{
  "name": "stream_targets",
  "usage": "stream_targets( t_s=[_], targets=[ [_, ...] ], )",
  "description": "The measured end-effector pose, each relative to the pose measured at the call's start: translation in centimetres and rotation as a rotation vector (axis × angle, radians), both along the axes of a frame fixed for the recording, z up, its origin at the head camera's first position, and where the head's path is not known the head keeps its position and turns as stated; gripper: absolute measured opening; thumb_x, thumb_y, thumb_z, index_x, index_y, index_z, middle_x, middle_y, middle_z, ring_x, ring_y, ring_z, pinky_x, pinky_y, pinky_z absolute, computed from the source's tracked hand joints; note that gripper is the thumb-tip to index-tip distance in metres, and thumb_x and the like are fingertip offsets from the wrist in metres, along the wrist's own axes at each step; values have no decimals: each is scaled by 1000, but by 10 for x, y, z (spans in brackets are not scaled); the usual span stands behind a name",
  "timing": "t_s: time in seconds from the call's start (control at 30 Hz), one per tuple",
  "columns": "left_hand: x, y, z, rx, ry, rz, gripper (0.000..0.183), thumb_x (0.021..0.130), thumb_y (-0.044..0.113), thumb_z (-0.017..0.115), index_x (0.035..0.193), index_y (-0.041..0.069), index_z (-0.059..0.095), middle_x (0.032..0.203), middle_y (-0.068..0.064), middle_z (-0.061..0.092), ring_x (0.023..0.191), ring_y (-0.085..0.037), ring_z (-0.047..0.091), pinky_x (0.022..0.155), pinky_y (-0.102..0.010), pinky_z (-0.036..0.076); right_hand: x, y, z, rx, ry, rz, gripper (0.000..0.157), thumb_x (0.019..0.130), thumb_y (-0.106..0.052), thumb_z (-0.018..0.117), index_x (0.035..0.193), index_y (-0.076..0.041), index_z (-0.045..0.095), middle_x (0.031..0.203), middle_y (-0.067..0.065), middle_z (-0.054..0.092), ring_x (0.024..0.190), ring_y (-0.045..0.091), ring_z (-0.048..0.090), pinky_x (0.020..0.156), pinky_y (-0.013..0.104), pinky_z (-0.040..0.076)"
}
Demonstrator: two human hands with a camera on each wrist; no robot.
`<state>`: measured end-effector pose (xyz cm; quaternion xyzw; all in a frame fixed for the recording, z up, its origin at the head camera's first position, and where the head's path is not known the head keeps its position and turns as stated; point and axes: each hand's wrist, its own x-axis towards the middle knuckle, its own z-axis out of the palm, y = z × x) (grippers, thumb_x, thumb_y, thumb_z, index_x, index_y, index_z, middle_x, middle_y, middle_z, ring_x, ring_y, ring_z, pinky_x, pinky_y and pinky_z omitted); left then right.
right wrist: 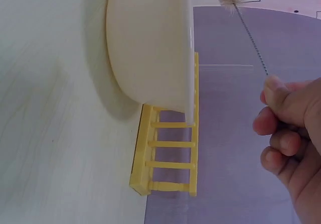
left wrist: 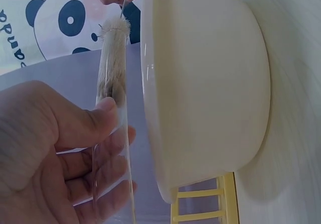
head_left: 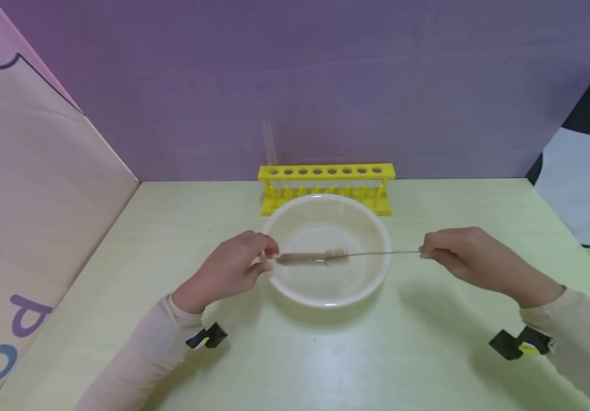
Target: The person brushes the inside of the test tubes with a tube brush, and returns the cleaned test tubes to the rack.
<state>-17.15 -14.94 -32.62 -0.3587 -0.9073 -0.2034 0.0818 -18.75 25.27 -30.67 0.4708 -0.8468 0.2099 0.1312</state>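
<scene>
My left hand [head_left: 240, 264] holds a clear glass test tube [left wrist: 111, 118] level above the white basin, its thumb and fingers curled round it in the left wrist view. A test tube brush [head_left: 337, 255] with pale bristles is partly inside the tube's mouth; some bristles stick out at the rim. My right hand [head_left: 472, 260] pinches the end of the brush's thin twisted wire [right wrist: 253, 44] between thumb and forefinger, to the right of the basin. The basin [head_left: 325, 304] stands on the table beneath tube and brush.
Behind the basin stands a yellow test tube rack [head_left: 325, 172] with a row of holes. Another clear tube [head_left: 269, 142] stands upright at its left end. A purple backdrop [head_left: 300, 85] rises along the table's far edge, and a printed panel [head_left: 32, 188] lines the left side.
</scene>
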Motion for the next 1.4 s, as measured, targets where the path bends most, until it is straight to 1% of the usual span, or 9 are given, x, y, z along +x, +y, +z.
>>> stream_targets(
  t_s=[0.07,0.2,0.37,0.6,0.77,0.97,1.1,1.23,1.4],
  targets=[
    [0,1,0,5,8,2,23,81,2,72,101,6,61,96,-3,64,90,-18,59,73,-33,51,-1,-1,3,5,-53,3,36,73,10,72,82,-21,58,72,-18,53,58,-8,37,51,10,34],
    [1,4,0,24,31,9,25,80,3,73,101,6,60,94,-2,64,87,-17,58,71,-31,50,-5,-4,11,-11,-139,22,40,73,11,72,79,-25,54,65,-20,42,53,-8,30,48,10,31],
    [1,7,0,39,66,23,26,79,3,73,102,7,59,92,-2,63,82,-18,56,67,-30,49,-9,-8,20,-14,-284,38,38,79,7,69,72,-24,50,61,-19,41,51,-6,32,44,14,32],
    [1,10,2,53,97,30,28,78,2,74,100,8,58,89,0,62,77,-17,53,63,-28,47,-8,-14,30,-13,-528,27,28,87,3,63,72,-20,53,57,-12,48,44,1,32,39,19,31],
    [0,11,1,71,125,15,28,77,2,75,97,8,57,87,0,61,78,-17,54,63,-27,47,-8,-18,37,22,-711,-15,20,91,-4,60,74,-14,55,56,-6,52,41,5,32,37,21,29],
    [-2,13,-1,59,188,-4,28,75,1,76,94,8,56,84,0,59,77,-15,53,61,-26,47,-10,-26,44,55,-905,-55,16,92,-8,59,76,-6,56,57,-1,52,46,8,41,41,23,35],
    [-3,16,0,58,228,-13,27,75,2,77,92,8,56,81,0,57,75,-15,51,59,-25,46,-9,-29,47,51,-995,-60,16,92,-9,59,77,-3,55,57,0,51,48,10,44,43,24,39],
    [-4,20,0,69,243,-11,26,76,2,76,91,8,56,80,-1,55,73,-16,50,57,-25,45,-9,-33,49,36,-1040,-83,15,92,-7,57,78,-1,55,57,0,50,48,10,44,44,24,39],
    [-4,26,1,40,240,2,24,78,5,75,91,9,56,81,0,55,72,-16,48,56,-25,43,-9,-37,49,32,-1080,-97,14,91,-5,55,78,0,54,57,1,49,48,9,43,45,23,38]
  ],
)
